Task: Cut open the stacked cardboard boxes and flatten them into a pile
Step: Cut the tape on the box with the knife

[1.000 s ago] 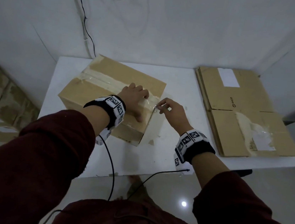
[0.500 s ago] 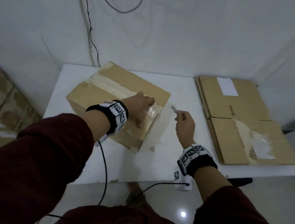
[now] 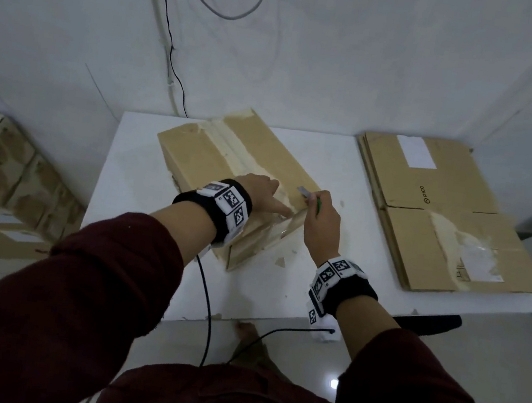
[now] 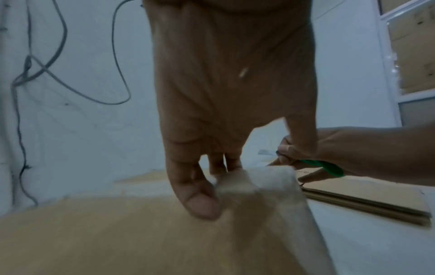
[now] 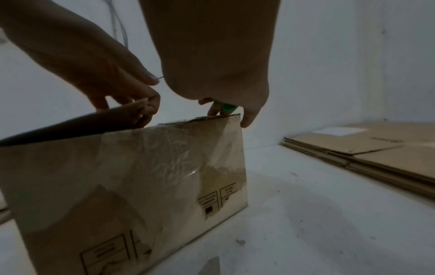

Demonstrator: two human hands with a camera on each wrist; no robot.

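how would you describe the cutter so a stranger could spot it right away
On the white table, go to the upright taped cardboard box, not the flattened pile. At its near corner the right hand grips the cutter: the only green-handled thing, with a short grey blade.

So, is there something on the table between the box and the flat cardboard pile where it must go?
Nothing visible. The bare white table separates the box from the flattened pile; only tiny scraps lie near the box's front corner.
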